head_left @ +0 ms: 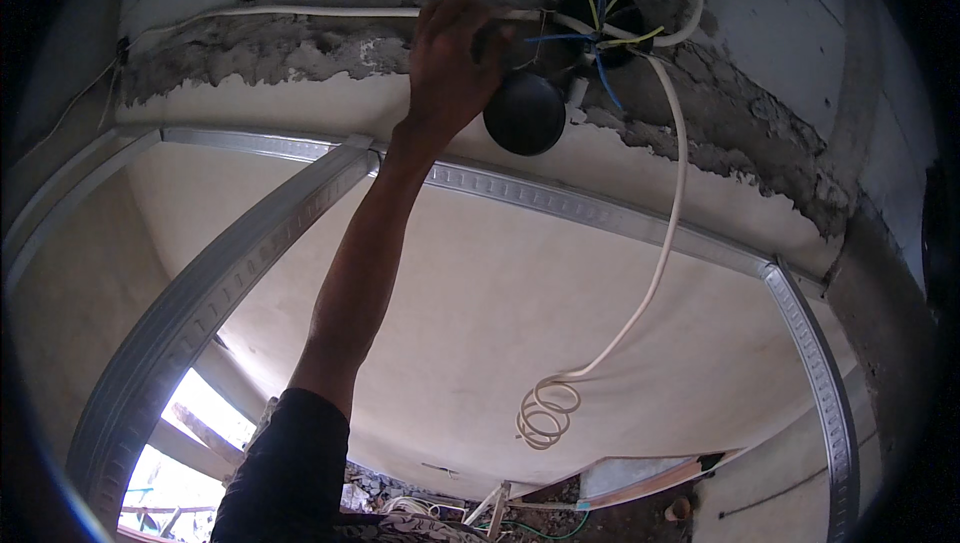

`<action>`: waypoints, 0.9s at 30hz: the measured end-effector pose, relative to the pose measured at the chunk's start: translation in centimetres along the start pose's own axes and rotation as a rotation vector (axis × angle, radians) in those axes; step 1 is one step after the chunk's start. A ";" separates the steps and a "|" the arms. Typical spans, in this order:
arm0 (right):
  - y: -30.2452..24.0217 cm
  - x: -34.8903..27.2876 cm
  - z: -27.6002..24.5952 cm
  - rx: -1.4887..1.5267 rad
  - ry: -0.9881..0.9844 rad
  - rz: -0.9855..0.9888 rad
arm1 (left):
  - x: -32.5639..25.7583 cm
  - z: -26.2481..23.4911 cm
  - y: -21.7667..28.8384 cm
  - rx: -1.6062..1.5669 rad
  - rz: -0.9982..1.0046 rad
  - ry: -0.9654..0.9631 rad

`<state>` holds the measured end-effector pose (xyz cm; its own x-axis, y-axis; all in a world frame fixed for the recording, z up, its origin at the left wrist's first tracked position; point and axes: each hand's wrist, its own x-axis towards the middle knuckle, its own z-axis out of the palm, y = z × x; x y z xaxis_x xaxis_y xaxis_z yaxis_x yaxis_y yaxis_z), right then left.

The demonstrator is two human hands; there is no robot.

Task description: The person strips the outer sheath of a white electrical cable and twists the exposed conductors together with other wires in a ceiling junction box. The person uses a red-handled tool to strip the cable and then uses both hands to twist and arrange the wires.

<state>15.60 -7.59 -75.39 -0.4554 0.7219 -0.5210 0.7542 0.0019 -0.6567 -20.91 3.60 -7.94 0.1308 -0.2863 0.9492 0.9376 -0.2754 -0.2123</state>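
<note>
My left hand (pixel 450 68) reaches up to the top of the wall. Its fingers are closed around a white cable (pixel 320 12) that runs sideways along a strip of rough plaster. Right of the hand is a round black junction box (pixel 628 21), with stripped blue wires (pixel 608 83) and yellow-green wires (pixel 635 40) fanning out of it. A round black lid (pixel 525 115) hangs just below the fingers, beside the box. From the box a second white cable (pixel 678 163) drops and ends in a loose coil (pixel 545 413). My right hand is out of view.
Metal framing rails cross below: a long horizontal rail (pixel 590 205), a wide slanting one (pixel 230 273) left of my arm, and another (pixel 815 373) at the right. Behind them is a pale wall (pixel 480 313). Far below lie rubble and a green hose (pixel 545 535).
</note>
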 end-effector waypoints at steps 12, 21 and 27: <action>0.4 -0.6 0.3 0.015 0.017 0.002 | -0.3 0.0 0.2 0.008 0.045 0.061; 1.0 -1.3 0.2 0.016 0.026 0.005 | 0.0 -0.2 1.2 -0.039 -0.003 0.031; 1.8 -2.0 0.5 0.016 0.035 0.006 | 0.6 -1.2 1.0 0.027 -0.066 -0.107</action>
<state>17.61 -9.39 -75.79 -0.4336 0.7455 -0.5062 0.7494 -0.0136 -0.6620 -20.30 2.04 -7.85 0.1011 -0.1687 0.9805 0.9534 -0.2652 -0.1439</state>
